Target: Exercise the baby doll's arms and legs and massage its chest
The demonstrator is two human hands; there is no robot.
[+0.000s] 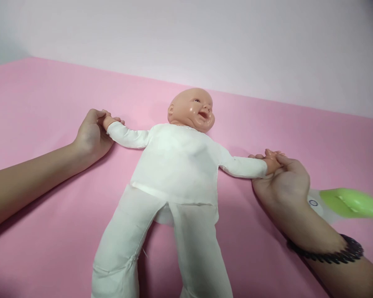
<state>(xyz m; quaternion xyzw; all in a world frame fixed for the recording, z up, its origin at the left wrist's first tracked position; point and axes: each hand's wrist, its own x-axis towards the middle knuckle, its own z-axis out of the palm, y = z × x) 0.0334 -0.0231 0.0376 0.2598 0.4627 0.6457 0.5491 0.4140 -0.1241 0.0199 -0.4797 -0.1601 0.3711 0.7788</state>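
The doll (177,161) lies on its back, arms spread, on the pink surface (49,95); holding it well calls for light, even pressure, without tugging its soft arms. Its body sits between the person's hands: the left hand (91,134) has fingers and thumb closed around one tiny doll hand (107,121), the right hand (282,182) likewise around the other, near a green-and-white object (351,203).

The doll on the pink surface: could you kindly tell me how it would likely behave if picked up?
The doll would probably flop somewhat when lifted, as its creased cloth legs look softly stuffed. Its glossy, bare head looks moulded, so it may feel stiffer and more slippery than the legs.
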